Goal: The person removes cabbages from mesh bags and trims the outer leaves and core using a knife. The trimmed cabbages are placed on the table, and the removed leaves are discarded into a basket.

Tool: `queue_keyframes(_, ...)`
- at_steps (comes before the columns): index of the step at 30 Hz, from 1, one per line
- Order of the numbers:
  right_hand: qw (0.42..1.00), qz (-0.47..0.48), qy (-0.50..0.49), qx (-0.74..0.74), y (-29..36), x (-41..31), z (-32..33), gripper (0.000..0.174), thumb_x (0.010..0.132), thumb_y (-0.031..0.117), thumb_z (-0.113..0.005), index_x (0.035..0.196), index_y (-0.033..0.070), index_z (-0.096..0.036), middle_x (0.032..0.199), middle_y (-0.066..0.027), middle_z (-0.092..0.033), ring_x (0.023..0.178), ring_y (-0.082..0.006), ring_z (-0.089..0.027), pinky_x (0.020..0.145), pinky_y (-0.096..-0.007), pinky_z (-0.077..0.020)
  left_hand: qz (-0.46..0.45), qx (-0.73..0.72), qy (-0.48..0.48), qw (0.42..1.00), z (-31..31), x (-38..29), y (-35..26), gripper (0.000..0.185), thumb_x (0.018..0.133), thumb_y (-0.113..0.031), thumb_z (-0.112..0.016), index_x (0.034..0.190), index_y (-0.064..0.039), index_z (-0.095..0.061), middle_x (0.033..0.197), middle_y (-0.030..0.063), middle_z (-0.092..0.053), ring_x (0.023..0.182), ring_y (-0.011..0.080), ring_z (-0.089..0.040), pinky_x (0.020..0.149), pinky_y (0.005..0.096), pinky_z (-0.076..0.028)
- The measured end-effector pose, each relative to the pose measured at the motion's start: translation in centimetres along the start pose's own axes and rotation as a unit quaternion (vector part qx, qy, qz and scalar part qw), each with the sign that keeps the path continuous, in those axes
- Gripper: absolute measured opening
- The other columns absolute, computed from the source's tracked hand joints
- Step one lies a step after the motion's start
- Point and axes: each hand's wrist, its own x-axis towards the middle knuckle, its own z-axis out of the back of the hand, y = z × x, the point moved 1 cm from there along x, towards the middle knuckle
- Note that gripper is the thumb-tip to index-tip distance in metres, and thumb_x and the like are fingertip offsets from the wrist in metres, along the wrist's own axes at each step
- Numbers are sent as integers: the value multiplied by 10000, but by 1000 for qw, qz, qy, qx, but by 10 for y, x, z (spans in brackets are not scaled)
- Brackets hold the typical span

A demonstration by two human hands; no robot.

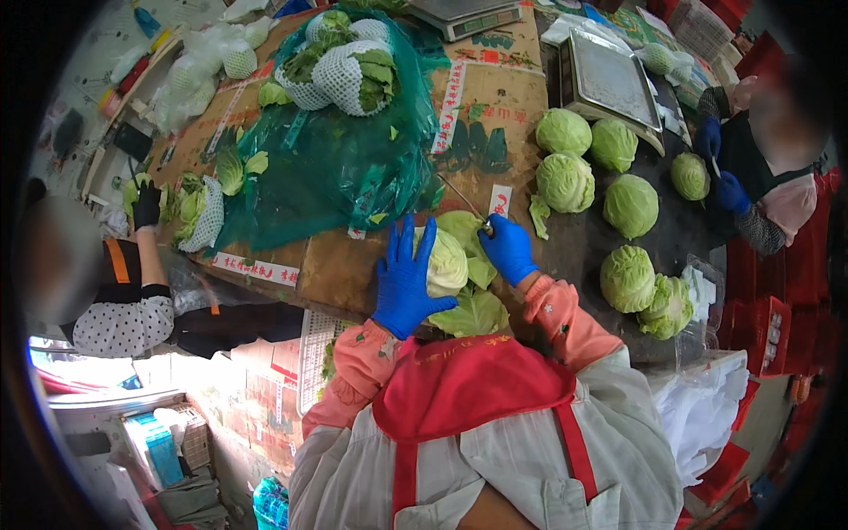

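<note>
My left hand [409, 281], in a blue glove, lies with fingers spread against the left side of a cabbage head [445, 263]. In my right hand [507, 248], also gloved in blue, is the handle of a knife [462, 197] whose thin blade points away to the upper left. Loose cabbage leaves [472, 313] lie beside and below the head, near the table's front edge. Beyond my left hand a green mesh bag [311, 175] is spread out, with cabbages in white foam nets [341, 73] on its far part.
Several trimmed cabbages [631, 205] stand to the right, before a metal-topped scale [613, 79]. A co-worker in blue gloves [732, 192] works at the right; another with a black glove [146, 207] is at the left. A white plastic crate [317, 361] stands below the table's front edge.
</note>
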Motion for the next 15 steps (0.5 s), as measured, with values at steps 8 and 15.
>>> queue_keyframes(8, 995, -68, -40, 53, -37, -1, 16, 262, 755, 256, -694, 856, 26, -618, 749, -202, -627, 718, -392, -615, 617, -443, -473, 159, -683, -166, 693, -43, -31, 149, 794, 762, -382, -694, 1410, -58, -368, 1376, 145, -454, 1243, 320, -456, 1052, 447, -379)
queue_keyframes(15, 966, 33, -210, 145, 29, 12, 50, 333, 803, 200, -744, 1061, 31, -620, 925, -153, -649, 825, -296, -641, 718, -360, -495, -36, -915, -125, 383, -70, -30, 147, 633, 963, -504, -367, 1442, -92, -316, 1453, 135, -388, 1299, 328, -416, 1090, 527, -320)
